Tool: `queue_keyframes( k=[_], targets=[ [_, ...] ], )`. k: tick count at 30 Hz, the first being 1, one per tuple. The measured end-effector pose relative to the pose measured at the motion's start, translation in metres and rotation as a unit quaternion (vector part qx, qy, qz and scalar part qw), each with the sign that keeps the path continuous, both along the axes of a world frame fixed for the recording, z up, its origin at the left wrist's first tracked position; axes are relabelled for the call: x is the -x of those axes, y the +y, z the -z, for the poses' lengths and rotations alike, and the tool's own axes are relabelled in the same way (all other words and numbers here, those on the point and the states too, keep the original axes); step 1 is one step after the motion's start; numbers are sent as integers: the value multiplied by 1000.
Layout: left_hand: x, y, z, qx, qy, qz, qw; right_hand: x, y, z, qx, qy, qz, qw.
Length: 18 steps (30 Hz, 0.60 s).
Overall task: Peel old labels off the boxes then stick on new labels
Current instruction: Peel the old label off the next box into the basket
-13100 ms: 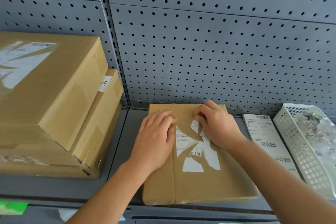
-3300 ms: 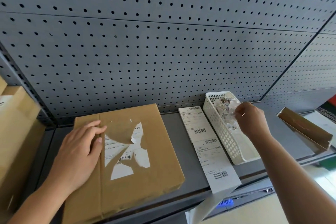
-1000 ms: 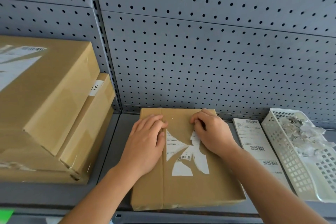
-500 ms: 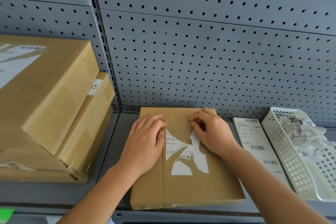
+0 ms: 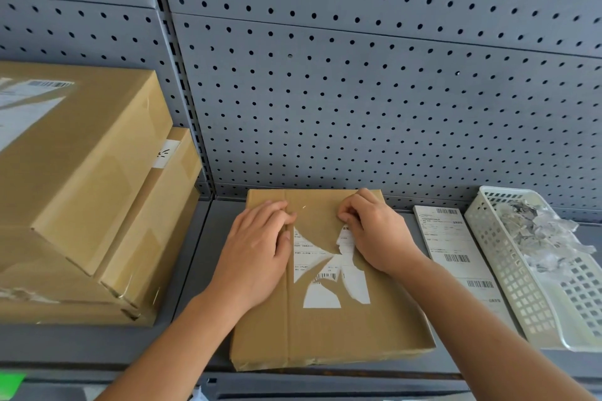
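Note:
A flat brown cardboard box [image 5: 329,332] lies on the grey shelf in front of me. On its top is a torn white old label [image 5: 329,277], with ragged pieces left and bare cardboard between them. My left hand [image 5: 257,254] lies flat on the box's left half, fingers straight, holding it down. My right hand [image 5: 374,234] has curled fingers at the label's upper right edge and pinches or picks at the torn paper there. A strip of new labels [image 5: 456,254] with barcodes lies to the right of the box.
A white plastic basket [image 5: 521,296] at the far right holds several torn label scraps. Two stacked larger cardboard boxes [image 5: 81,189] stand on the left, the upper one with a torn label. A grey pegboard wall [image 5: 358,91] backs the shelf.
After dropping a scrap into the basket, my right hand returned to the label. Over the last second its fingers curled tighter at the label's upper right edge. My left hand has stayed put.

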State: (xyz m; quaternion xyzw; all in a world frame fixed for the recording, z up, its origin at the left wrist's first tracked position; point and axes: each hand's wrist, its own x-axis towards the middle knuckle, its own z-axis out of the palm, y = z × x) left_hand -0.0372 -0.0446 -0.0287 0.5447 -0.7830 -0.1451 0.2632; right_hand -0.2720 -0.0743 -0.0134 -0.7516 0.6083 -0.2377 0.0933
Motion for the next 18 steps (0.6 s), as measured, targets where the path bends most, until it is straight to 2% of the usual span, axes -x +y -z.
queue_keyframes(
  k=[4, 11, 13, 18],
  targets=[
    [0, 0, 0, 1, 2, -1, 1000, 5, 5, -3, -5, -68, -11, 998],
    [1, 1, -3, 0, 2, -2, 1000, -5, 0, -4, 13, 14, 0, 1000],
    [1, 1, -3, -1, 1, -2, 1000, -1, 0, -4, 5, 14, -5, 1000],
    [1, 2, -4, 1, 2, -2, 1000, 8, 5, -9, -19, -107, -6, 994]
  ],
)
